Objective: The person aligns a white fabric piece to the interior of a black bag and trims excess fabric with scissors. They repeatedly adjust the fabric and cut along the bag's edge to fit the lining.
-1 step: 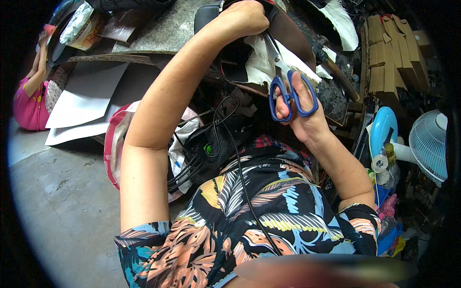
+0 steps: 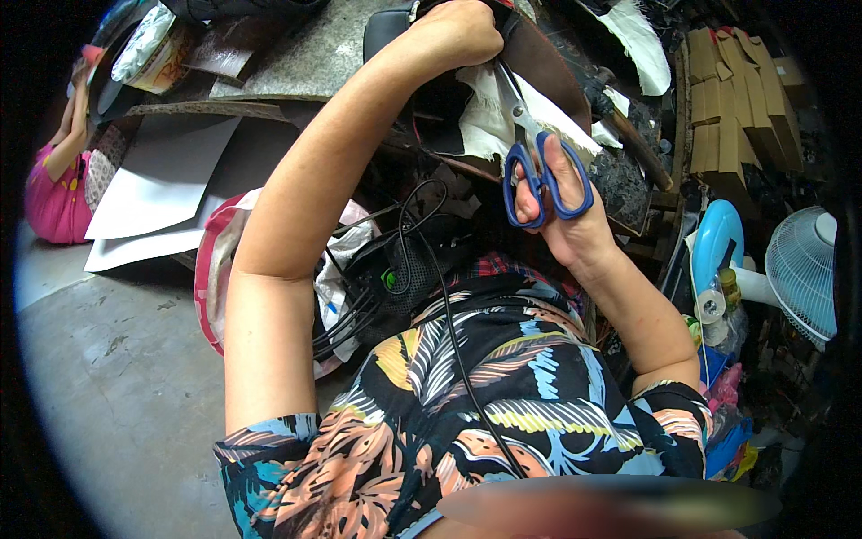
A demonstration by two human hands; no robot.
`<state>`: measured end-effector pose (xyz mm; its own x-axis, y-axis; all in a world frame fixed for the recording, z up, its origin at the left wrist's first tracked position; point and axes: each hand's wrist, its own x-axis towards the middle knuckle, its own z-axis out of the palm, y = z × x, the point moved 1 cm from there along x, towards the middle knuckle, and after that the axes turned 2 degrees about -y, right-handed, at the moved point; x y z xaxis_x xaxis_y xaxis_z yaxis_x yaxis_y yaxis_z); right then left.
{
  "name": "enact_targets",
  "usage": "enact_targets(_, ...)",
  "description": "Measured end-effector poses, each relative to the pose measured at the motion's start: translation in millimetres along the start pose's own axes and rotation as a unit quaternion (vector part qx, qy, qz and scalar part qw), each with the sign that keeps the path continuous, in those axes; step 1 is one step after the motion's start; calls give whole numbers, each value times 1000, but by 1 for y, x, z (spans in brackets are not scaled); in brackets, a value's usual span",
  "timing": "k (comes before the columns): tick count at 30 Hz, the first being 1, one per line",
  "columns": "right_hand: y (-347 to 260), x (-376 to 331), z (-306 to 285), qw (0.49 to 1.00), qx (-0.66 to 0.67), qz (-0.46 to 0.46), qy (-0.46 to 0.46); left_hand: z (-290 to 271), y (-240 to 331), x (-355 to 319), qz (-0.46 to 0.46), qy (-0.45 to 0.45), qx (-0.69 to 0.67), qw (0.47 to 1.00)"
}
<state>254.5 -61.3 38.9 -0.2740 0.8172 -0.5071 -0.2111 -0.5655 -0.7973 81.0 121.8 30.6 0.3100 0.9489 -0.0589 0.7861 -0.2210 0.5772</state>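
Observation:
My right hand (image 2: 575, 225) holds a pair of scissors (image 2: 519, 115) with its thumb and fingers through the blue handle loops. Their metal blades point up and away, and the tips run in beside the closed left hand at dark material. At the top edge my left hand (image 2: 462, 34) is curled over, knuckles up, against a black padded piece (image 2: 384, 34); its fingertips are hidden, so what they grip does not show. Ragged white cloth (image 2: 485, 117) lies behind the blades, and a brown curved panel (image 2: 548, 63) stands just right of them.
A cluttered worktable (image 2: 296, 67) spans the far side. White sheets (image 2: 162, 171) hang under its left part. Black cables (image 2: 422, 234) run near my lap. At right are a white fan (image 2: 804, 269), a blue stool (image 2: 718, 238) and stacked cardboard (image 2: 732, 99). Someone in pink (image 2: 58, 198) sits far left.

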Motion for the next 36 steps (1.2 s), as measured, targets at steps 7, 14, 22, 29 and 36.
enact_targets(7, -8, 3, -11, 1000, -18, -13, -7, 12, -21, 26, 69, 79, 35, 994)
enact_targets(14, -70, 9, -96, 934, -308, -159, 86, 9, -13, 21, 84, 44, 71, 993)
enact_targets(22, -143, 67, -196, 608, -736, -114, 275, -9, -5, 1, 100, -7, 33, 994)
enact_targets(29, -140, 53, -122, 465, -804, -208, 306, -15, -3, -3, 102, 5, 45, 994)
enact_targets(36, -62, 74, 8, 487, -709, -504, 76, 1, -13, 13, 101, 31, 52, 993)
